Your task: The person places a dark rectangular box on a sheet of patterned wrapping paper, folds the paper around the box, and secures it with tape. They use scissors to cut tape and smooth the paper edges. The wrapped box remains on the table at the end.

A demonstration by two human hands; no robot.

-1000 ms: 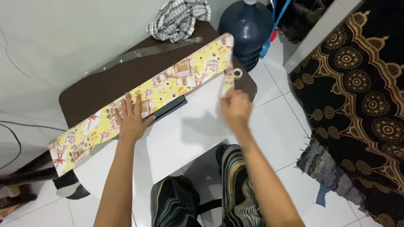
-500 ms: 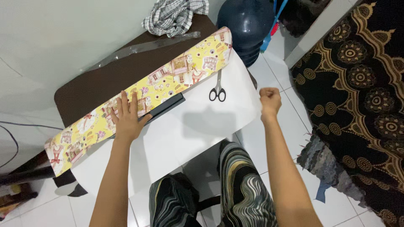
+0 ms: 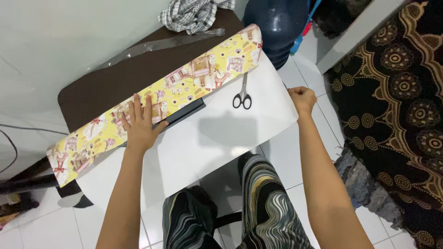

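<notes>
A dark brown table [image 3: 106,87] stands on white floor tiles [image 3: 295,157]. At top centre sits a blue water jug [image 3: 277,23], contents unseen. The left hand [image 3: 140,124] presses flat, fingers spread, on yellow wrapping paper [image 3: 184,85] at frame centre-left. The right hand [image 3: 303,99] is fisted on the paper's white edge [image 3: 281,106], right of the scissors [image 3: 242,94].

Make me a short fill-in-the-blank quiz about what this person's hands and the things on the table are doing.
The left hand lies flat on the yellow patterned wrapping paper roll, fingers ____.
The right hand is closed in a ____ at the white unrolled sheet's edge.
The black-handled scissors lie on the ____ sheet.

Missing words: spread; fist; white
</notes>
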